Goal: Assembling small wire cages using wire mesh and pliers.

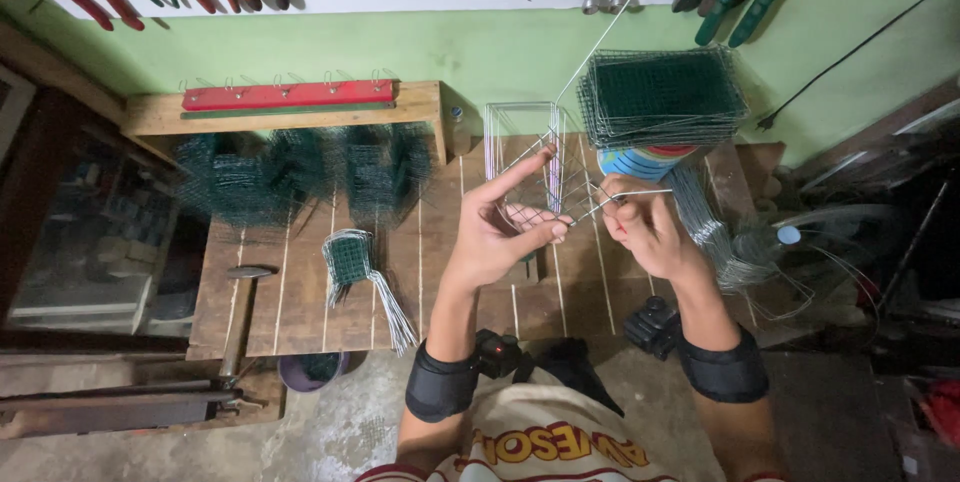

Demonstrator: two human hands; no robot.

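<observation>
Above the plank workbench point(300, 292) — green wall behind — left hand point(497, 232) and right hand point(645, 227) grip a wire-mesh cage point(535, 167)

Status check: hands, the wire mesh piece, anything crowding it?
Left hand grips wire mesh piece. Right hand pinches a wire at its edge. Stack of green mesh panels close behind.

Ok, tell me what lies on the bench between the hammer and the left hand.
In the head view, between the hammer and the left hand, a small green mesh piece with loose wires lies on the wooden bench.
</observation>
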